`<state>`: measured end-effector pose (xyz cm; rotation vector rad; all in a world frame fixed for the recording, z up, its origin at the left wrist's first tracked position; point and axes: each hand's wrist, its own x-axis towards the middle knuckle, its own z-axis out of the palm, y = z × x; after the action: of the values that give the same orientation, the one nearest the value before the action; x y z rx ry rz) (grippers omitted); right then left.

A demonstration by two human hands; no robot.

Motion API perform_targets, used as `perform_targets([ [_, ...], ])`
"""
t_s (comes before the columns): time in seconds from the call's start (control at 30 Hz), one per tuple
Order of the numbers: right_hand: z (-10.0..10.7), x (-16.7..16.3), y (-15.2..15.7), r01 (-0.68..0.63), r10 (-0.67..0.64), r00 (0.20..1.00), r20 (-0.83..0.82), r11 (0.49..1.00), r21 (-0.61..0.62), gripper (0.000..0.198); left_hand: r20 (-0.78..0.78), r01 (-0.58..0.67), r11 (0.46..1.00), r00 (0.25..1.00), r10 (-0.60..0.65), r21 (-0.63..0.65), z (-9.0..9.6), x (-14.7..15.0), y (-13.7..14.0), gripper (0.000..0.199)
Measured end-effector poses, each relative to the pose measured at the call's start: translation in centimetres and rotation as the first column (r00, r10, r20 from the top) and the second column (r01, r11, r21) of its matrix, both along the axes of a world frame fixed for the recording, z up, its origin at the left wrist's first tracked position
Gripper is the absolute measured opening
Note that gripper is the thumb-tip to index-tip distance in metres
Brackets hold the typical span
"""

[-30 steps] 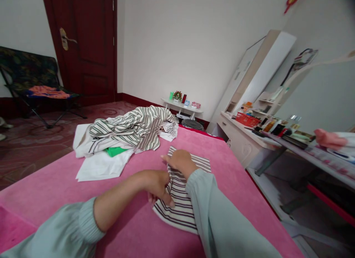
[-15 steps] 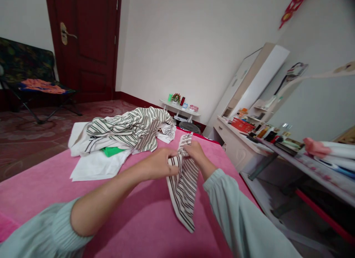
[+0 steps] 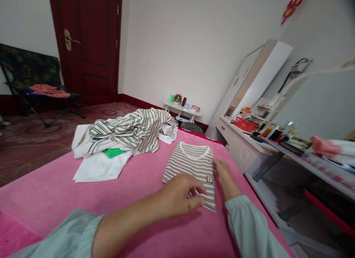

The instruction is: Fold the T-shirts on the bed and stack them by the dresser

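Note:
A striped T-shirt (image 3: pixel 191 165), folded into a flat rectangle, lies on the pink bedspread (image 3: pixel 146 221) with its neckline away from me. A small square patch shows on its right side. My left hand (image 3: pixel 184 195) is over the shirt's near edge, thumb and fingers curved and apart, with nothing held between them. Along the shirt's right edge rests my right hand (image 3: pixel 222 171), its fingers stretched out. Farther left is a loose heap of striped clothes (image 3: pixel 133 128), with a white garment (image 3: pixel 101 169) and a bit of green cloth (image 3: pixel 113 152) beneath it.
A dressing table (image 3: pixel 244 139) with a red basket (image 3: pixel 245 124) and bottles stands on the right. By the far wall is a low white shelf (image 3: pixel 180 107) bearing small items. A folding chair (image 3: pixel 33 80) with orange cloth (image 3: pixel 50 91) stands left, near the dark red door (image 3: pixel 91 47).
The striped shirt, bunched and lifted in both hands before, now lies flat and folded on the bedspread. Both hands have let go of it. The clothes heap stays as it was.

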<state>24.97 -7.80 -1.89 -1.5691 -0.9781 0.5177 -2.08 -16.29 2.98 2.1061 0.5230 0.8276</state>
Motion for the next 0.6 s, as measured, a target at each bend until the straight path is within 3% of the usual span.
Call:
perform_targets([
  [0.07,-1.9,2.0,-1.6,0.106,-0.106,0.994,-0.037,0.994,-0.019,0.040,-0.099,-0.019,0.999,0.995,0.022,0.035,-1.3,0.2,0.8,0.015],
  [0.13,-3.4,3.1,-2.9,0.149,-0.150,0.988,-0.033,0.989,-0.021,0.048,-0.195,-0.137,0.986,0.969,0.153,0.096,-2.0,-0.3,2.1,0.017],
  [0.23,-4.5,3.1,-4.1,0.122,-0.114,0.980,0.165,0.992,-0.039,0.053,-0.301,-0.394,0.875,0.830,0.470,0.282,-2.8,-1.6,4.4,0.022],
  [0.3,-4.3,2.4,-4.6,0.101,-0.056,0.921,0.386,0.990,-0.097,0.050,-0.360,-0.487,0.799,0.718,0.597,0.353,-3.5,-2.5,5.9,0.029],
  [0.43,-2.2,0.3,-5.2,0.123,0.113,0.747,0.655,0.945,-0.303,0.043,-0.481,-0.544,0.785,0.625,0.615,0.297,-4.9,-3.4,7.4,0.033],
  [0.6,-0.3,-1.4,-5.8,0.129,0.231,0.743,0.628,0.871,-0.473,0.054,-0.449,-0.553,0.807,0.680,0.580,0.204,-5.6,-3.0,7.6,0.042],
])
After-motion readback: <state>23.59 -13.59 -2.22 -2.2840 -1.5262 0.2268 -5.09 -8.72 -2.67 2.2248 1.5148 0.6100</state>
